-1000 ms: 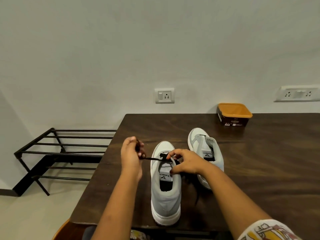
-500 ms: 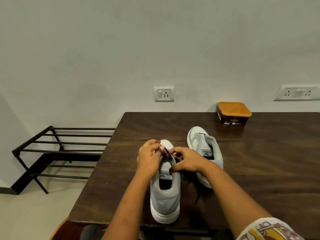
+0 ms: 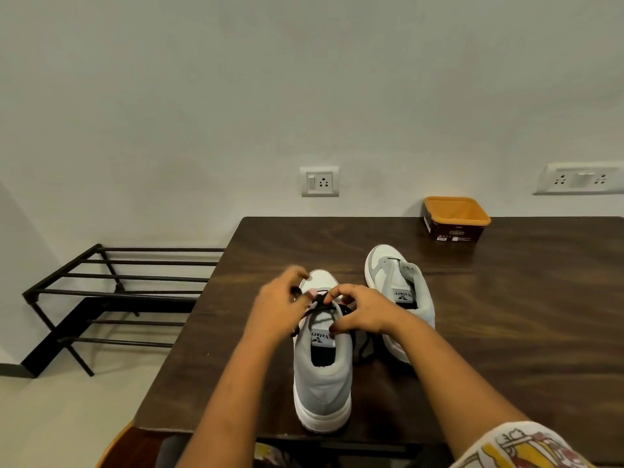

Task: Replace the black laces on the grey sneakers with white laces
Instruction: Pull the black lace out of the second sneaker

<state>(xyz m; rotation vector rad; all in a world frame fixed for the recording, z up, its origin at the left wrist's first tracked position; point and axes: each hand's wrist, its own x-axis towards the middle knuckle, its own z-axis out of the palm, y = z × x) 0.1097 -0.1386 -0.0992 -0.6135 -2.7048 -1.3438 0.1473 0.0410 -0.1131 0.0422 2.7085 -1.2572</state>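
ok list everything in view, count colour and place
near sneaker: 1, grey and white, table front
far sneaker: 1, grey and white, behind it to the right
black lace: 1, black, threaded on near sneaker
tub: 1, orange and dark, table's far edge
table: 1, dark brown, centre right
rack: 1, black, floor at left
wall socket: 1, white, wall
socket strip: 1, white, wall far right
left hand: 1, at the lace, blurred
right hand: 1, fingers pinch the lace

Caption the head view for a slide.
Right hand pinches the black lace on the near grey sneaker, left hand beside it; second sneaker and orange-topped tub behind.
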